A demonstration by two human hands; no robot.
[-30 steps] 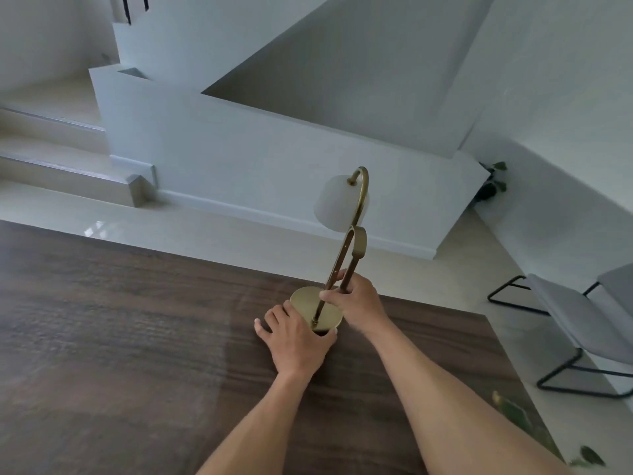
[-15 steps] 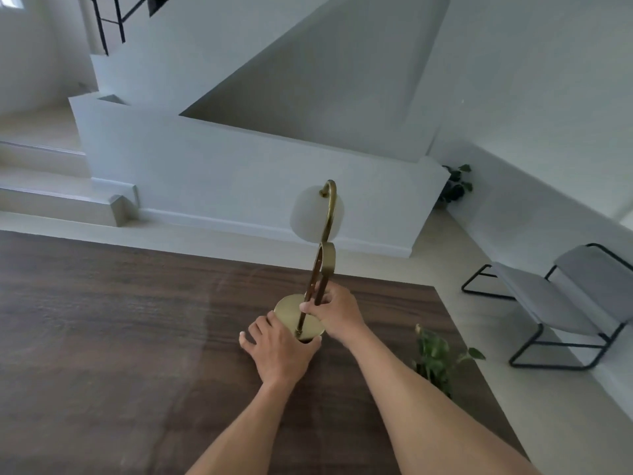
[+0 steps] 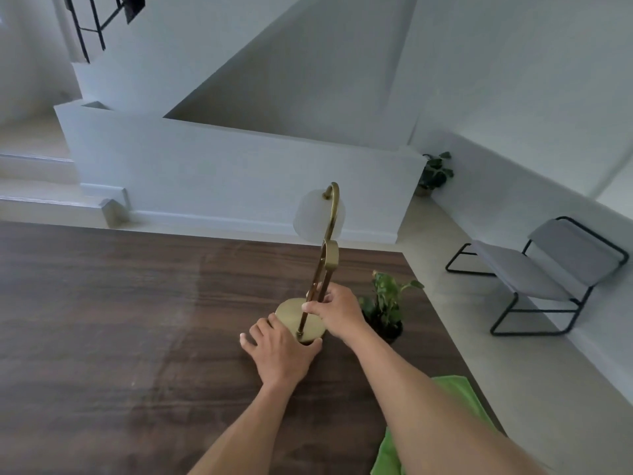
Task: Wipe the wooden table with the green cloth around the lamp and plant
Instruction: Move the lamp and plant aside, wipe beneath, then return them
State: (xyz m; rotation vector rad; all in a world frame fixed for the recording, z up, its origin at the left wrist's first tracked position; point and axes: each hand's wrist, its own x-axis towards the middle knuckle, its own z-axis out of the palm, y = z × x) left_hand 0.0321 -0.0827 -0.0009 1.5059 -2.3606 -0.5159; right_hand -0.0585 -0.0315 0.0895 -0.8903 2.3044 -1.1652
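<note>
Both forearms reach forward over the wooden table (image 3: 120, 320). The left hand (image 3: 279, 354) cups the near rim of the base of the single lamp (image 3: 327, 262), while the right hand (image 3: 337, 311) grips its lower stem with curled fingers. One potted plant (image 3: 387, 303) stands just right of the lamp; a second plant (image 3: 435, 173) sits on the floor. One green cloth (image 3: 459, 395) lies at the table's near right edge, partly hidden by the right forearm and cut off below.

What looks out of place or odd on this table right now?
Nothing spilled or broken. The green cloth lies unused near the table edge while the left hand and right hand hold the lamp.
</note>
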